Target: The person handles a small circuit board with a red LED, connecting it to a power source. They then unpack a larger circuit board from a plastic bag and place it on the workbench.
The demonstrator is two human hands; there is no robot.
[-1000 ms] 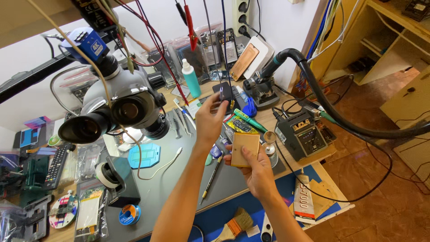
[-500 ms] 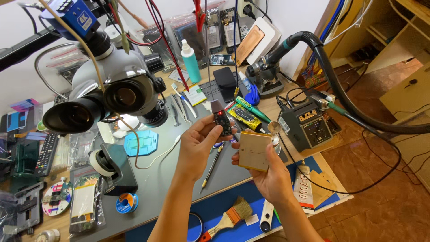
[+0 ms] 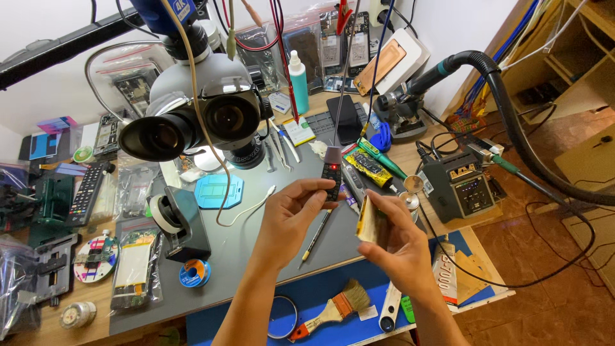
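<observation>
Head view: both hands have come down from over the far bench to just above the grey mat (image 3: 256,237). The left hand (image 3: 288,221) now pinches a small dark remote (image 3: 331,174) upright at its fingertips; beside it, the right hand (image 3: 397,247) clasps a tan sponge block (image 3: 368,221).

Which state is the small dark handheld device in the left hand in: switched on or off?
On, it seems: the small dark handheld device, pinched by the left hand, shows a tiny red light glowing on its face.
</observation>
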